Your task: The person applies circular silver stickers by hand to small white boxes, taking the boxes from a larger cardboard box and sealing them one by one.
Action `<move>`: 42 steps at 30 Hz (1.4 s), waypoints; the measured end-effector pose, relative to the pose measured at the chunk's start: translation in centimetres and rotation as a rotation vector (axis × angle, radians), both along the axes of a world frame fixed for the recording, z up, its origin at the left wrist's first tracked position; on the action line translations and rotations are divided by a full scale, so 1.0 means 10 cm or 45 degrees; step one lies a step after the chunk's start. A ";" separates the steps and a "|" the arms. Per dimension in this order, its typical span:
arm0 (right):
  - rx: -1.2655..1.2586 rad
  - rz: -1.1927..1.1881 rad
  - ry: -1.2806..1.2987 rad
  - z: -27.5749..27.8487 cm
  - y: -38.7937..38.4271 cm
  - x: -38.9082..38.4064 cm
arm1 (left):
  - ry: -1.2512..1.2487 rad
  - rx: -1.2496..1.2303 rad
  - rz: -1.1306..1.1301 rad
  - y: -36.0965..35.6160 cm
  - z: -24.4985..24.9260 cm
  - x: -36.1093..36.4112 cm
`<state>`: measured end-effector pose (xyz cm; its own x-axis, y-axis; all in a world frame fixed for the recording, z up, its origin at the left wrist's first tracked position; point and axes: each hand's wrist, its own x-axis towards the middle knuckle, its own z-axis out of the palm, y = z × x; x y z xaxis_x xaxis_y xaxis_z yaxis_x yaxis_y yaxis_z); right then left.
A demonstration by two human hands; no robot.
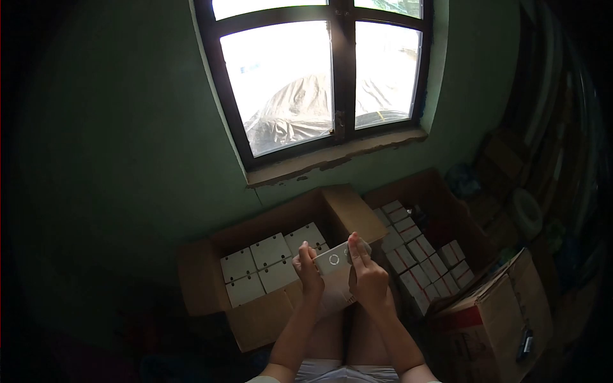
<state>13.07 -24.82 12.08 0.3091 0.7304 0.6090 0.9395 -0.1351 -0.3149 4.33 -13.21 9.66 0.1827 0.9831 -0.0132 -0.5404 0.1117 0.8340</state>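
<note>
Both hands hold up a small white box (337, 271) above my lap; a round mark shows on its upper face. My left hand (309, 267) is closed on its left end, thumb raised at the edge. My right hand (369, 273) grips the right end, with fingers pointing up along it. Just behind and to the left, an open cardboard carton (255, 329) holds rows of white boxes (271, 251). The lower part of the held box is dim and hard to make out.
A second open carton (418, 185) at right holds several smaller white boxes (421, 249) with red lines. Nearer stands another cardboard box (511, 319) with a small dark object (525, 343) on its side. A window (341, 76) and green wall (140, 127) lie beyond; clutter fills the right.
</note>
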 end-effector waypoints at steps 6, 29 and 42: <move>-0.131 0.104 -0.060 -0.04 0.02 -0.32 | 0.075 0.062 -0.035 0.12 -0.10 0.16; 0.135 0.033 0.347 0.23 -0.05 0.05 | 0.045 0.093 -0.015 0.08 0.08 0.03; 0.370 0.231 0.546 0.61 -0.02 0.30 | 0.002 0.572 -1.225 0.25 0.11 -0.13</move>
<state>16.05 -25.00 18.16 0.4588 0.6156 0.6407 0.7188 0.1668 -0.6749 2.98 -10.75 10.80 0.8866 0.3394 0.3143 -0.3872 0.1729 0.9056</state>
